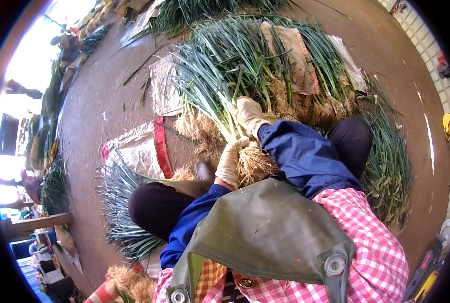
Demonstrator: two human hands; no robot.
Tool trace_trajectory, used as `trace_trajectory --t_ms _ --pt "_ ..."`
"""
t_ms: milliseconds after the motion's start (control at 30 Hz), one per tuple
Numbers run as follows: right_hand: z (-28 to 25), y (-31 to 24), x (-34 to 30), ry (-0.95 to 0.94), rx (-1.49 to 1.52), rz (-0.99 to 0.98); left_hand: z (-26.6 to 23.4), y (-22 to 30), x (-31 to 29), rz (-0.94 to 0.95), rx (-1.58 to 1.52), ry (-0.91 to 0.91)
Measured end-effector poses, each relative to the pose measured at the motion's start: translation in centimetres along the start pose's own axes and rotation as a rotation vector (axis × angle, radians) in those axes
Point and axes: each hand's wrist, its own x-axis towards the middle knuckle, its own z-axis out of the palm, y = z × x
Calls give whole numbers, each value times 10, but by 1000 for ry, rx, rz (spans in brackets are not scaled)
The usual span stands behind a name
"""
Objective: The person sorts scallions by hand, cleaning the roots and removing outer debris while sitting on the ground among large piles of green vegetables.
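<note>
A bunch of long green onions (221,117) lies slanting in front of me, its pale stems and bushy tan roots toward my lap. My left hand (230,162), in a cream work glove, is closed around the stems just above the roots. Farther up the same bunch, my right hand (250,116), gloved alike, is closed on the stems, though its fingertips are partly hidden. Beyond my hands a large pile of green onions (240,53) spreads over the floor, leaves away from me and roots on the near side.
Pale sacking with a red edge (136,146) lies at left, beside more green onions (124,202). A brown sack (295,60) lies over the far pile. More leafy stalks (386,161) lie at right. A wooden beam (43,222) juts in at left; a tiled wall (427,45) stands at right.
</note>
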Motion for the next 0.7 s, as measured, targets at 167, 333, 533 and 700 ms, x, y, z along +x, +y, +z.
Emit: trace_trajectory --t_ms 167,333,533,700 --pt "-28 -15 -31 -305 1220 272 -13 13 2 91 -113 -24" --pt "-72 -25 -76 -332 1389 108 -5 16 -7 139 -159 -208" --pt "-75 -15 -71 -237 1570 189 21 14 -18 80 -185 -237" --pt "-82 -39 -84 -272 1774 468 10 7 4 34 -127 -57"
